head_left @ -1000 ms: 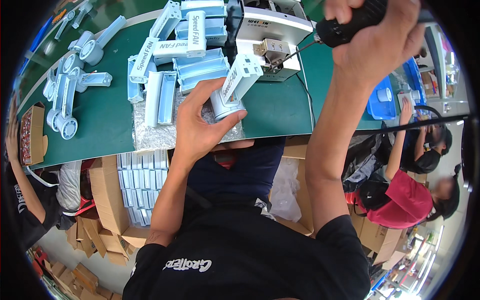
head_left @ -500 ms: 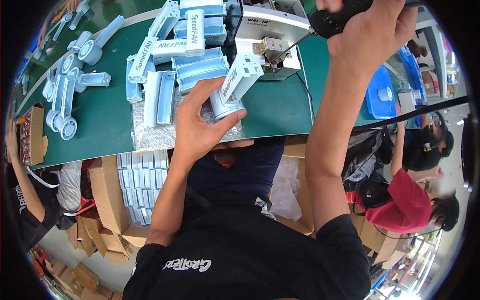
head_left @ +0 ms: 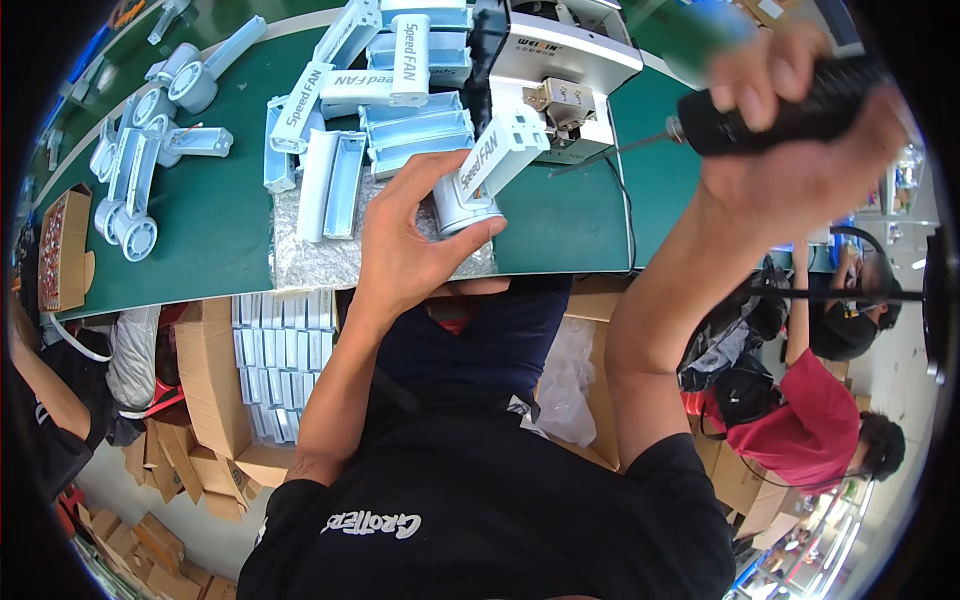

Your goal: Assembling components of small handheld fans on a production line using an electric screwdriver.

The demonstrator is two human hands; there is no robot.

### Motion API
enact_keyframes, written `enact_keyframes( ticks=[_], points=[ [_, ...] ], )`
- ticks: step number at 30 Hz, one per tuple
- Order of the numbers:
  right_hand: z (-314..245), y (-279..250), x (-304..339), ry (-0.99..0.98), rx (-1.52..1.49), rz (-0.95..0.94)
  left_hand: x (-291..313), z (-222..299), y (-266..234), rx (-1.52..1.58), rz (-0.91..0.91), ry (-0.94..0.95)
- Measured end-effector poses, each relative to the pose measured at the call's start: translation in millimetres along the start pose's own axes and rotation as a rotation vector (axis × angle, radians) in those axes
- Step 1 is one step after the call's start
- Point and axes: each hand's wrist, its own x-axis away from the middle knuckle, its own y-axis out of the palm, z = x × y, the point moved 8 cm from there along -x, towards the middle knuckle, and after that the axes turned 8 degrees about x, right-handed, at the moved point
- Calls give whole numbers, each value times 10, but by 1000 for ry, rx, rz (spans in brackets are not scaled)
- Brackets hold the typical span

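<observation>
My left hand [head_left: 415,225] is wrapped round the round base of a white and pale blue plastic fan housing [head_left: 497,155], which stands tilted at the table's front edge with its long handle part pointing up and right. My right hand [head_left: 790,110], smeared by motion, grips a black electric screwdriver [head_left: 735,122] raised at the upper right. Its thin bit points left and down, past the lower right of a metal screw feeder [head_left: 565,60] and toward the housing, apart from it. Whether a screw sits on the bit is too blurred to tell.
Pale blue housing shells [head_left: 415,130] lie piled behind my left hand, some on bubble wrap [head_left: 310,265]. Assembled housings [head_left: 130,230] rest farther left beside a carton of small parts [head_left: 65,250]. Below the edge stands a carton of stacked housings [head_left: 285,350]. A co-worker in red [head_left: 800,420] sits right.
My right hand has pulled the screwdriver right and down, and its bit has left the feeder's pickup spot. My left hand keeps its hold on the housing. The view has shifted slightly.
</observation>
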Motion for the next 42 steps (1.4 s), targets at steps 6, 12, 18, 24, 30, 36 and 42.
enact_keyframes(
  ticks=[6,12,18,24,30,36,42],
  points=[
    [-115,474,122,-19,-240,-79,-10,23,20,12,4,12],
    [28,666,25,-43,-269,-30,2,1,28,19,-6,-2],
    [57,893,22,-57,-289,34,-6,-15,50,26,-5,3],
    [112,908,24,-67,-327,92,4,-13,18,-4,-8,-1],
    [113,675,29,-81,-358,152,7,-24,19,3,-7,-7],
    [149,744,20,-91,-369,221,-9,39,42,23,-35,3],
    [183,707,-5,-108,-400,275,-9,56,33,22,-40,31]
  ],
)
